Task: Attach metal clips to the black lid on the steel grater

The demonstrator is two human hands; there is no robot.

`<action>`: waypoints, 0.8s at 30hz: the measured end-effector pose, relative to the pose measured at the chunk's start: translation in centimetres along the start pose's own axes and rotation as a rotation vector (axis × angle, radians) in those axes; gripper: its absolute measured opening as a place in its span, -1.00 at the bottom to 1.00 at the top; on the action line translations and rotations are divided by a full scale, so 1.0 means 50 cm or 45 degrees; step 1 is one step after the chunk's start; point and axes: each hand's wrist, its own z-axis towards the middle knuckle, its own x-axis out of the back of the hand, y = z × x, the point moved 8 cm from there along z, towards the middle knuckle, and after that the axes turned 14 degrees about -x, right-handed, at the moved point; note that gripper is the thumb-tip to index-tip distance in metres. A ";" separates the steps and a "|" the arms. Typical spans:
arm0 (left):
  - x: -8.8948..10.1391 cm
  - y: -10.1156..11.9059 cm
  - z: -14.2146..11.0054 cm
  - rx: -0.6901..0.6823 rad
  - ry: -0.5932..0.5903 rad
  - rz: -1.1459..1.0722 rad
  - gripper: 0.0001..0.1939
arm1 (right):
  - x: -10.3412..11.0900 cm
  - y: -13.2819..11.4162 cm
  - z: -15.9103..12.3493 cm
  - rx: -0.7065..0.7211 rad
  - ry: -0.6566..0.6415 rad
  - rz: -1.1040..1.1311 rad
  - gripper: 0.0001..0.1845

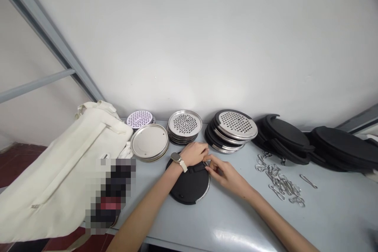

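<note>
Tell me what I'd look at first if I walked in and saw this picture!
You'd probably spot the left hand, wearing a watch, and the right hand first, in the middle, both at a round black disc with a metal rim. Behind them, stacks of round steel plates full of holes line up along the wall. A big cream cloth bag lies on the left, and a heap of metal clips sits on the right.

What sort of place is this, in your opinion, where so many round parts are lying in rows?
Probably a small workshop bench for assembling by hand: stacks of perforated steel discs, black round plastic pieces and a loose pile of wire clips lie in separate groups along a pale bench.
</note>
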 end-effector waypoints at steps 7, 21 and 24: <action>0.002 0.001 -0.002 0.013 0.000 -0.005 -0.78 | 0.001 -0.001 0.001 0.018 0.014 -0.040 -0.76; 0.003 0.003 -0.001 0.020 -0.002 -0.009 -0.78 | -0.006 -0.007 -0.004 0.049 0.058 -0.129 -0.82; 0.004 0.003 -0.002 0.026 -0.005 -0.015 -0.78 | -0.009 -0.001 -0.002 0.041 0.052 -0.104 -0.84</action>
